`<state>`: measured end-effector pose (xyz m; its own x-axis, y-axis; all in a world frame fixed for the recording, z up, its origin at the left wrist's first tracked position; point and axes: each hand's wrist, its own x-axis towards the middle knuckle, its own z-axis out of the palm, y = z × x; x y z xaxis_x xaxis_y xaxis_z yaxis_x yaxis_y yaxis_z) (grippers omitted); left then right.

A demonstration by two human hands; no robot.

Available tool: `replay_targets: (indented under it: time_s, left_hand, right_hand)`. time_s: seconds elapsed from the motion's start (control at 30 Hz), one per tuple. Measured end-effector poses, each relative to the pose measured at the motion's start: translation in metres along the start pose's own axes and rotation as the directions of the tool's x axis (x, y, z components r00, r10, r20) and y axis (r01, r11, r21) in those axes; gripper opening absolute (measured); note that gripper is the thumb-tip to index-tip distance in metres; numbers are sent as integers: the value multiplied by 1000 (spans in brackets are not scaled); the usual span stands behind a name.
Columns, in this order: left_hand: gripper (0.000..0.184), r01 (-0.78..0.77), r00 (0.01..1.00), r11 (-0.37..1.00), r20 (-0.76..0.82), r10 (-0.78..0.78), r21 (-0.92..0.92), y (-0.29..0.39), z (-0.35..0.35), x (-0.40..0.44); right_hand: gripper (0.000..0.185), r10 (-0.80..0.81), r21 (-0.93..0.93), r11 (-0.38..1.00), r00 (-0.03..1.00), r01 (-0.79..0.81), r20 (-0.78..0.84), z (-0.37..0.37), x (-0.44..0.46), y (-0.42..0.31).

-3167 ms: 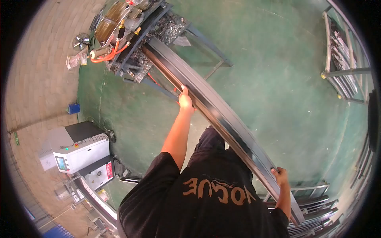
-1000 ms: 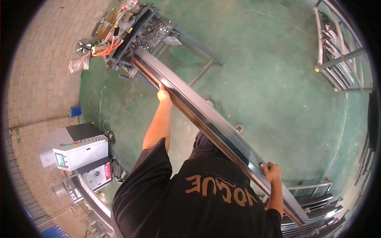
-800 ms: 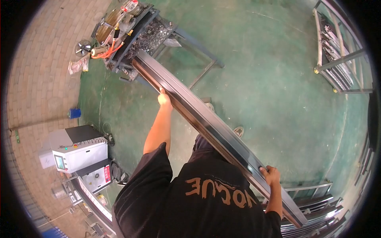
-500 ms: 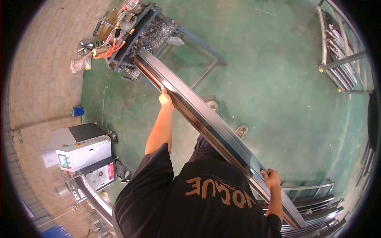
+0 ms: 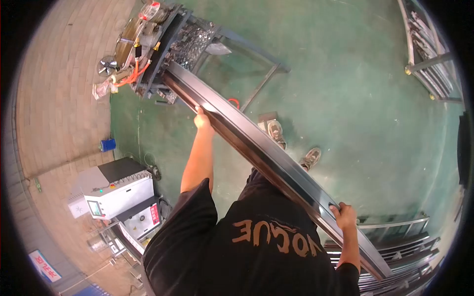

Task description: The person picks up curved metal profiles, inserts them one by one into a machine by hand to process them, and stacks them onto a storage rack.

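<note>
Long profile (image 5: pixel 256 143): slants before you, far end at the tabletop (image 5: pixel 220 31) ahead-left
Left fingers (image 5: pixel 198 110): yours, toward its far end
Right fingers (image 5: pixel 347 207): toward its near end
Scrap (image 5: pixel 190 47): on the tabletop
Cabinet (image 5: pixel 131 195): your left
Rack (image 5: pixel 428 64): ahead-right

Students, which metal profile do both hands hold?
The long diagonal profile, gripped by left hand and right hand; no hand touches the stacked profiles, lower right.

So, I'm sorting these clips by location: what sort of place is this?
Probably a metal-profile workshop: a bench strewn with shiny scraps, a white machine with a small screen, and a stack of long profiles at the picture's lower right.
</note>
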<state>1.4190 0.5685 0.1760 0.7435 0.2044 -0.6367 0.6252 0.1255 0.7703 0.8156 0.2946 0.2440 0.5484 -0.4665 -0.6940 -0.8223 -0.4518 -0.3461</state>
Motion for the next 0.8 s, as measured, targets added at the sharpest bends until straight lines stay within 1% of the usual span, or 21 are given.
replay_targets:
  time_s: [0.03,0.07,0.1,0.17,0.23,0.3,0.33,0.37,0.43,0.47,0.53,0.63,0.7,0.77,0.8]
  left_hand:
    - [59,65,998,997,10,-64,-41,12,5,6]
    - [59,85,996,996,4,-84,-25,14,4,4]
    - [59,85,996,996,-4,-86,-16,14,1,4]
    - [58,13,999,1000,-32,-14,-29,10,3,7]
    - [57,23,998,1000,-50,-23,-15,11,3,6]
    - [56,15,999,1000,-38,-16,-18,5,-5,20]
    - [57,21,1000,999,-20,-21,-41,2,-8,27]
    - [57,41,999,999,-24,-41,-23,5,-6,22]
    - [58,48,998,999,-44,-48,4,13,5,4]
    - [58,51,998,999,-46,-50,11,12,4,7]
    - [58,56,996,998,-74,-53,39,9,-1,14]
    - [59,74,996,997,-48,-74,5,10,-1,12]
    - [59,55,997,998,-57,-54,15,12,3,10]
    - [59,33,997,999,-64,-32,22,12,5,6]
    - [58,24,998,1000,-54,-24,8,10,3,9]
  right_hand:
    - [63,9,9,1000,1000,-9,-1,1,4,-5]
    - [62,-10,16,1000,1000,10,4,1,8,-6]
    - [61,-24,27,999,1000,23,18,4,7,-7]
    - [62,-10,47,999,1000,9,21,9,9,-5]
    - [64,-38,19,999,999,39,-32,17,9,2]
    - [65,-22,28,999,1000,22,-22,12,11,-6]
    - [65,58,-23,998,994,-56,88,5,13,-13]
    - [65,65,-20,998,994,-64,92,7,14,-14]
    - [66,2,89,996,1000,0,-17,14,14,-7]
    - [69,-8,34,999,1000,9,-17,15,16,-6]
    - [70,-6,34,999,1000,6,-9,19,16,-2]
    - [73,-2,29,1000,1000,2,-8,22,16,-1]
    - [74,3,22,1000,1000,-2,-15,17,16,-5]
    - [72,67,1,998,996,-67,55,13,17,-13]
    - [71,101,-18,995,993,-100,65,10,15,-17]
